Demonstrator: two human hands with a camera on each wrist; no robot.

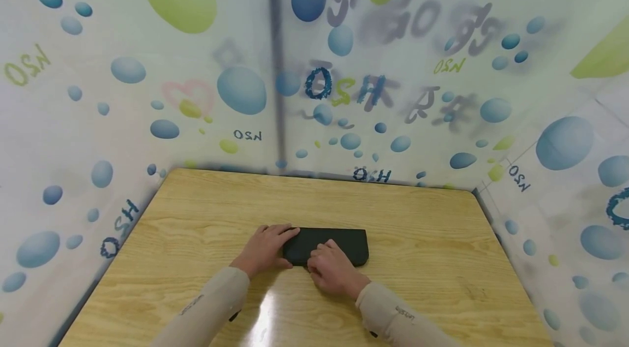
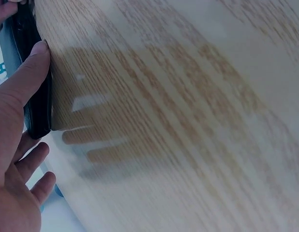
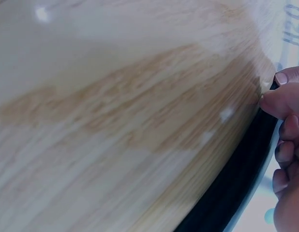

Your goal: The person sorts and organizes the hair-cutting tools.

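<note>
A flat black zip-type case (image 1: pixel 351 244) with rounded near corners lies on the wooden table. My left hand (image 1: pixel 262 249) holds its left end, fingers over the far corner and thumb at the near side. The left wrist view shows that thumb (image 2: pixel 31 72) against the side of the black case (image 2: pixel 40 108). Over the near edge, left of its middle, my right hand (image 1: pixel 333 269) has curled fingers. Seen from the right wrist, thumb and forefinger pinch at the edge of the case (image 3: pixel 231 186); the small part between them is mostly hidden.
The light wood table (image 1: pixel 422 227) reaches back to a wall covering (image 1: pixel 354 123) printed with blue and green bubbles and letters. Similar panels stand at the left and right. Light glares off the tabletop near my left sleeve (image 1: pixel 211 303).
</note>
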